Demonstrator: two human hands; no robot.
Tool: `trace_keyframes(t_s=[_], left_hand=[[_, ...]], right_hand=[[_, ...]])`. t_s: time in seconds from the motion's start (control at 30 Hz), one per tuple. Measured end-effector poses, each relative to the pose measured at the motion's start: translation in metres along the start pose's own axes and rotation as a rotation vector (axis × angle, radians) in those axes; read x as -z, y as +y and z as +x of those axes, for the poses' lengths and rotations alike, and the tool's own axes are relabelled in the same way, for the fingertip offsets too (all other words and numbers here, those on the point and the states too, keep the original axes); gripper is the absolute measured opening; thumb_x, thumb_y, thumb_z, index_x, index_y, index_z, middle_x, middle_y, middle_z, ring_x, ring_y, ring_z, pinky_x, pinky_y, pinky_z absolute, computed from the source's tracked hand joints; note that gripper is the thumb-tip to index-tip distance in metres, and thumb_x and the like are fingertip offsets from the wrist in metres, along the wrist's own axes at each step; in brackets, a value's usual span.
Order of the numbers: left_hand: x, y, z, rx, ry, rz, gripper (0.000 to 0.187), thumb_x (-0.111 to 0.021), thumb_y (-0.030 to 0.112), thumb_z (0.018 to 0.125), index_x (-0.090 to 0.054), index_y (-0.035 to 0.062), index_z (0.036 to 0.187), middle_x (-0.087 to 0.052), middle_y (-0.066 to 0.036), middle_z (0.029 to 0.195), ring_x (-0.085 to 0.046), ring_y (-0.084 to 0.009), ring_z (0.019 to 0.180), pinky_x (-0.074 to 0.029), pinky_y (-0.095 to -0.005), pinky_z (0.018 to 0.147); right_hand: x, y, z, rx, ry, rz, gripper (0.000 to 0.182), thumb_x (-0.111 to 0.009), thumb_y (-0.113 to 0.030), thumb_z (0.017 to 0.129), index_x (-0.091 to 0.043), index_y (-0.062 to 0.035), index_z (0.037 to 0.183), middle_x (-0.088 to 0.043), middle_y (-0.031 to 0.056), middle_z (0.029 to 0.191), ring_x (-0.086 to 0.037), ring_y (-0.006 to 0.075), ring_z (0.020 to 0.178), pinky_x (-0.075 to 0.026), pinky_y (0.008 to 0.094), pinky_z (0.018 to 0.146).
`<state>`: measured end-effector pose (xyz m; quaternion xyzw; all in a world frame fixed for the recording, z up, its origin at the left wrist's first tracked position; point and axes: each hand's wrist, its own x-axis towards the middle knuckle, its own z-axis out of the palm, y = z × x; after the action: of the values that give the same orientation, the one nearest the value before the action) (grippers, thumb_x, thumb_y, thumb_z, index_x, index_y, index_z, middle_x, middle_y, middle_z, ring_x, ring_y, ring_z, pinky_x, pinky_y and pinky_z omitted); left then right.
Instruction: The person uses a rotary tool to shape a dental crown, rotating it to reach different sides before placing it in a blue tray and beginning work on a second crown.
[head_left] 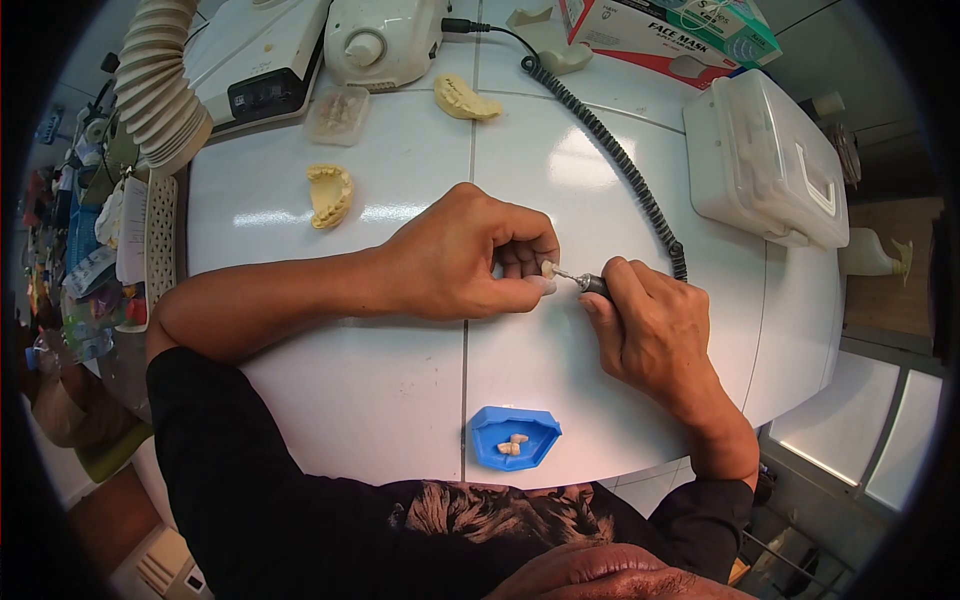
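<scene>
Tabletop (380,400): white, glossy, before you mid-frame.
Light: glare (585,160) facing you, upper centre-right.
Floor (648,490): pale tiles near you, bottom centre-right.
Panels (835,415): white, grey-framed, on your right, lower right of frame.

"FACE MASK" in dark capitals on the red-and-white box (640,42).

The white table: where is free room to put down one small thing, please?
Bare patches: between the left forearm and blue tray; between the farther yellow cast and coiled cord. Crowded: around the control unit and face mask box; also between the left hand and right hand, by the handpiece.
</scene>
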<state>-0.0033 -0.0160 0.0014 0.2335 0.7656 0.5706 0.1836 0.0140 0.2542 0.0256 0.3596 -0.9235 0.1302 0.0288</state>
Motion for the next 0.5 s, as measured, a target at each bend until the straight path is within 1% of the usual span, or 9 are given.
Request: trace_keyframes(t_s=[0.33, 0.5], left_hand=[[0.0015, 0.0026, -0.0011, 0.012, -0.008, 0.0, 0.021, -0.085, 0.015, 0.091, -0.079, -0.0001, 0.105, -0.074, 0.0, 0.081, -0.067, -0.005, 0.073, -0.048, -0.0218, 0.061], [0.0013, 0.0011, -0.0008, 0.003, -0.002, -0.012, 0.022, -0.085, 0.015, 0.091, -0.079, -0.0002, 0.105, -0.074, -0.001, 0.081, -0.067, -0.0049, 0.073, -0.048, -0.0217, 0.061]], right_hand=[[-0.0007, -0.0009, -0.0003, -0.027, -0.007, -0.017, 0.028, -0.075, -0.029, 0.104, -0.061, -0.0082, 0.092, -0.06, 0.0063, 0.071, -0.063, 0.0273, 0.055, -0.046, 0.0398, 0.049], [-0.0004, 0.0, 0.0002, -0.008, 0.001, -0.002, 0.028, -0.075, -0.029, 0.104, -0.061, -0.0081, 0.093, -0.06, 0.0064, 0.071, -0.063, 0.0278, 0.055, -0.047, 0.0403, 0.049]])
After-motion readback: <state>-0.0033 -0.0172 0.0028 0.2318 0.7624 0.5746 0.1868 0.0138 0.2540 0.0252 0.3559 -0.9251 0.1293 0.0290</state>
